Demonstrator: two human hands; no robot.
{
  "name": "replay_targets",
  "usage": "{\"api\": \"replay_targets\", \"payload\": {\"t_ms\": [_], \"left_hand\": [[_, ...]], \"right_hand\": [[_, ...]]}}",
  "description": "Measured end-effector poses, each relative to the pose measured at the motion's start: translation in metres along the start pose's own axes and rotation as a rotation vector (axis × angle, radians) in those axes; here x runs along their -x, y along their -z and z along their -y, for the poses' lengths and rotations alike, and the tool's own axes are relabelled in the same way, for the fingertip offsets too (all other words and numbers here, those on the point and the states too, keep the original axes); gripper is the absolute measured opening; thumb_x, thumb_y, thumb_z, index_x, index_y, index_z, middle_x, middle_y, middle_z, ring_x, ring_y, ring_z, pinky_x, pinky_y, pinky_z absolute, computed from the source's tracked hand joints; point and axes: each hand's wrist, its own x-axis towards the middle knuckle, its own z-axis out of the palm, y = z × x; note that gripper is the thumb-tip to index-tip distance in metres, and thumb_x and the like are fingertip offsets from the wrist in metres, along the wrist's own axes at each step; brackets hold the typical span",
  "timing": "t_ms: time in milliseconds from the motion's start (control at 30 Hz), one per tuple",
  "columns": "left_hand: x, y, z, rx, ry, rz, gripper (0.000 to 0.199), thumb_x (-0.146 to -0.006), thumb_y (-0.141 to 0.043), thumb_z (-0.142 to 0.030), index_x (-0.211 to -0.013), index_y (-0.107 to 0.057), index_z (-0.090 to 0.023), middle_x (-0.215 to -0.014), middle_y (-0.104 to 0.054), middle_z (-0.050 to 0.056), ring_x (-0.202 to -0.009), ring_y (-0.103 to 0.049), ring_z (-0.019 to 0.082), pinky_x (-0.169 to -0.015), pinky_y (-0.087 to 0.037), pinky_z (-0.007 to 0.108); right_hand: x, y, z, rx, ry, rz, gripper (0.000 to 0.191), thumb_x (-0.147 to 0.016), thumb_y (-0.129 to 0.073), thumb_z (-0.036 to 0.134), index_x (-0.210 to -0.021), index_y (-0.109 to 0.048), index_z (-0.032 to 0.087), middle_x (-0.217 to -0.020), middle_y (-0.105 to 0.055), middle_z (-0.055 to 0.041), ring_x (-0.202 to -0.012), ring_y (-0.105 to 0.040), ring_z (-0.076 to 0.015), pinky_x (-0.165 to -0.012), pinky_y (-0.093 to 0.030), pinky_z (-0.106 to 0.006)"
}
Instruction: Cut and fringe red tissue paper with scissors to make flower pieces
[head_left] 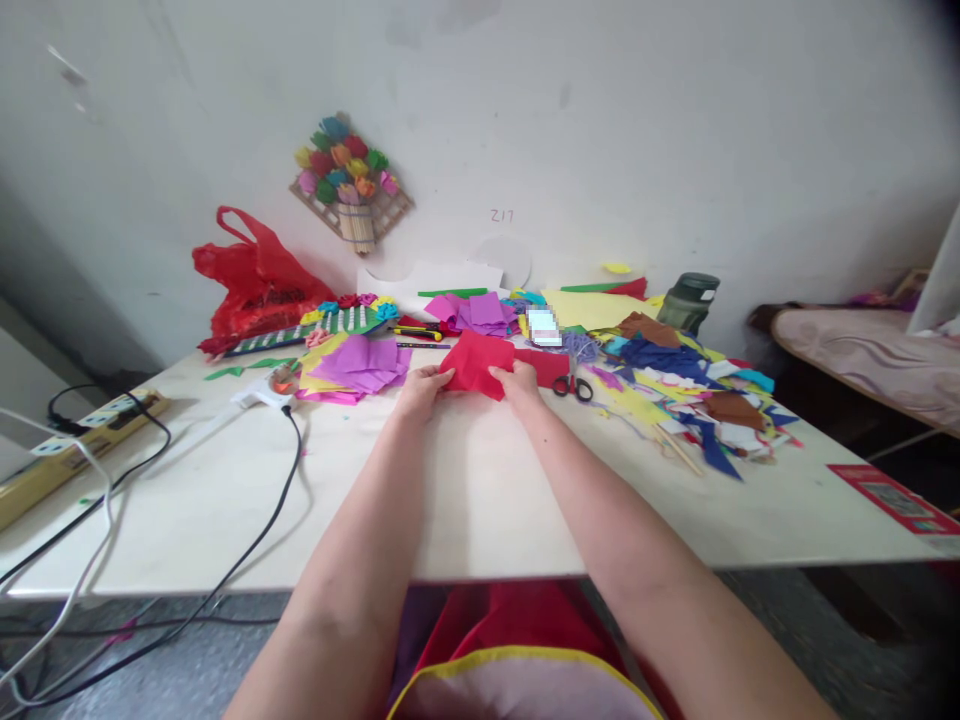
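Note:
A red sheet of crepe paper (478,362) is stretched between my two hands over the middle of the table. My left hand (426,388) pinches its left edge, and my right hand (519,382) grips its right side, thumb on top. Behind my right hand lies another piece of red paper (546,367). Scissors with dark handles (572,386) rest just to its right. Left of my left hand is a stack of purple paper (365,362). A yellow utility knife (418,333) and a dark pen (422,346) lie behind the red sheet.
Paper scraps (697,385) cover the table's right side, with a dark bottle (688,300) behind. A phone (544,326) stands centrally. At left are a red plastic bag (255,285), a corded white glue gun (262,392) and a power strip (82,450). Paper flowers (349,165) hang on the wall.

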Motion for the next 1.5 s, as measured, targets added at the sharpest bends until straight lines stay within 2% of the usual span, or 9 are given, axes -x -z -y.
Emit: {"api": "replay_targets", "payload": {"t_ms": [100, 233, 333, 567, 767, 933, 1167, 1367, 1500], "left_hand": [[0.003, -0.001, -0.003, -0.018, 0.032, -0.023, 0.022, -0.061, -0.077, -0.022, -0.072, -0.064, -0.009, -0.070, -0.068, 0.009, -0.064, -0.066, 0.016, -0.058, -0.054, 0.025], [0.005, -0.002, -0.006, -0.007, 0.074, 0.023, 0.027, -0.064, -0.077, -0.025, -0.081, -0.066, -0.008, -0.074, -0.069, 0.011, -0.066, -0.067, 0.018, -0.059, -0.055, 0.026], [0.004, -0.003, -0.006, 0.014, 0.097, 0.010, 0.025, -0.066, -0.075, -0.024, -0.084, -0.066, -0.008, -0.075, -0.069, 0.011, -0.065, -0.067, 0.018, -0.055, -0.055, 0.026], [0.003, -0.004, -0.006, 0.032, 0.034, -0.080, 0.016, -0.064, -0.074, -0.017, -0.074, -0.064, -0.008, -0.068, -0.068, 0.008, -0.057, -0.063, 0.014, -0.049, -0.051, 0.021], [0.004, -0.005, -0.010, 0.042, 0.025, -0.153, 0.023, -0.066, -0.073, -0.030, -0.070, -0.059, -0.012, -0.058, -0.063, 0.002, -0.047, -0.058, 0.012, -0.046, -0.050, 0.023], [0.004, -0.004, -0.011, 0.030, -0.013, -0.207, 0.025, -0.067, -0.072, -0.034, -0.073, -0.059, -0.013, -0.057, -0.062, 0.001, -0.046, -0.057, 0.011, -0.046, -0.050, 0.022], [0.003, -0.002, -0.009, -0.003, -0.005, -0.086, 0.025, -0.064, -0.075, -0.027, -0.079, -0.064, -0.010, -0.066, -0.066, 0.005, -0.057, -0.063, 0.013, -0.052, -0.052, 0.022], [-0.003, 0.001, -0.013, -0.146, -0.131, -0.237, 0.021, -0.067, -0.070, -0.028, -0.076, -0.063, -0.011, -0.060, -0.063, 0.001, -0.050, -0.060, 0.013, -0.045, -0.051, 0.023], [-0.004, 0.007, -0.020, -0.249, -0.220, -0.344, 0.020, -0.070, -0.065, -0.030, -0.077, -0.062, -0.012, -0.059, -0.061, 0.001, -0.047, -0.061, 0.015, -0.036, -0.041, 0.018]], "right_hand": [[0.001, 0.000, 0.002, 0.019, 0.010, -0.007, 0.016, -0.055, -0.069, 0.021, -0.070, -0.065, 0.017, -0.063, -0.067, 0.0001, -0.065, -0.065, -0.0191, -0.070, -0.052, -0.035], [0.004, 0.000, 0.007, 0.006, -0.005, 0.019, 0.017, -0.054, -0.068, 0.021, -0.070, -0.066, 0.017, -0.064, -0.068, 0.0009, -0.067, -0.064, -0.0185, -0.071, -0.052, -0.034], [0.007, -0.001, 0.009, -0.058, -0.047, 0.061, 0.018, -0.053, -0.067, 0.018, -0.071, -0.066, 0.017, -0.063, -0.068, 0.0019, -0.064, -0.064, -0.0174, -0.068, -0.052, -0.032], [0.011, -0.002, 0.012, -0.145, -0.094, 0.086, 0.017, -0.050, -0.065, 0.016, -0.066, -0.064, 0.017, -0.056, -0.066, 0.0028, -0.057, -0.062, -0.0171, -0.063, -0.051, -0.030], [0.013, -0.002, 0.013, -0.193, -0.114, 0.079, 0.022, -0.053, -0.067, 0.018, -0.075, -0.064, 0.017, -0.066, -0.069, 0.0008, -0.068, -0.066, -0.0195, -0.071, -0.052, -0.034], [0.011, -0.001, 0.009, -0.157, -0.089, 0.080, 0.024, -0.053, -0.068, 0.019, -0.077, -0.065, 0.016, -0.065, -0.069, 0.0007, -0.067, -0.065, -0.0186, -0.072, -0.052, -0.034], [0.006, 0.000, 0.005, 0.000, -0.011, 0.032, 0.019, -0.056, -0.067, 0.021, -0.074, -0.065, 0.017, -0.066, -0.067, 0.0005, -0.067, -0.064, -0.0187, -0.071, -0.051, -0.035], [0.001, 0.001, -0.001, 0.021, 0.024, 0.027, 0.021, -0.056, -0.069, 0.025, -0.076, -0.066, 0.018, -0.068, -0.068, -0.0004, -0.067, -0.064, -0.0185, -0.071, -0.051, -0.034], [0.001, 0.001, -0.005, -0.008, 0.021, 0.035, 0.024, -0.057, -0.069, 0.028, -0.078, -0.066, 0.018, -0.073, -0.069, -0.0016, -0.071, -0.064, -0.0191, -0.073, -0.051, -0.035]]}}
